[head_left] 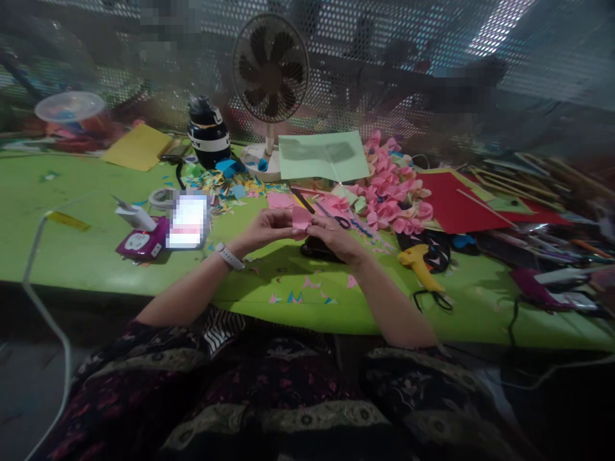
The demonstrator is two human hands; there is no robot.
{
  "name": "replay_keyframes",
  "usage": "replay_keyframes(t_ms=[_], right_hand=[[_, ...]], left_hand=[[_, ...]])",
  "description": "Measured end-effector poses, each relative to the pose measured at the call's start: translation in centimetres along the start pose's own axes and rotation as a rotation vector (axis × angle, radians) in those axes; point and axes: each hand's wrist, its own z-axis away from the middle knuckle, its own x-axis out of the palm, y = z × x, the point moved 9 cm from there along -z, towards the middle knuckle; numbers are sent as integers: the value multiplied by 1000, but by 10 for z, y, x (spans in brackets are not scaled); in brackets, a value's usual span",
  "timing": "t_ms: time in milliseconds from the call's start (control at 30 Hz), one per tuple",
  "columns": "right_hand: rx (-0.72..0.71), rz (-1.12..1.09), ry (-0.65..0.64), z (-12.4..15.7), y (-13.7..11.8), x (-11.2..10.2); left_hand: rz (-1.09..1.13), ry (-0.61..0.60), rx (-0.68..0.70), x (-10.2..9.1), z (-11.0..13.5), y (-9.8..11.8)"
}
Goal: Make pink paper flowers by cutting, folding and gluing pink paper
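- Left hand (273, 229), middle of the frame: grip closed, fingertips pinching a small pink paper piece (302, 219). White-banded wristwatch (230, 256) on this wrist.
- Right hand (335, 238), just right of it: grip also on the pink paper piece, fingertips at its lower right edge; exact thumb contact can't be told.
- Pink paper piece: frame centre, held above the bright green counter (72, 186), between both hands.
- Under the right hand: dark object (321, 251), partly hidden, type unclear.
- Just beyond the hands: dark-handled scissors (342, 222) lying among pink paper scraps.
- Right of centre: big heap of pink folded paper petals (398, 192), red sheet (454, 203) beside it.
- Below the heap, toward the right: yellow glue gun (420, 266), nozzle pointing left.
- Upper middle: grey desk fan (270, 69) on a white base; creased pale green sheet (321, 155) to the right of the base.
- Left of the fan: black bottle with white band (209, 137), then yellow sheet (138, 147) farther left.
- Left of the hands: phone-like slab with a bright, pixelated face (187, 221), touching or just beside a purple power strip (141, 243) with white plug (137, 216).
- Near edge, middle: small pink and blue paper offcuts (312, 283), scattered.
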Motion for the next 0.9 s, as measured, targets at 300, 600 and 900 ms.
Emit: replay_keyframes(t_ms=[300, 600, 900], right_hand=[[0, -16, -44, 1, 1, 5], [18, -84, -72, -1, 7, 0], [-95, 24, 246, -1, 6, -21]], left_hand=[[-51, -13, -44, 1, 3, 2], [-54, 117, -54, -16, 0, -8], [-116, 31, -146, -9, 0, -14]])
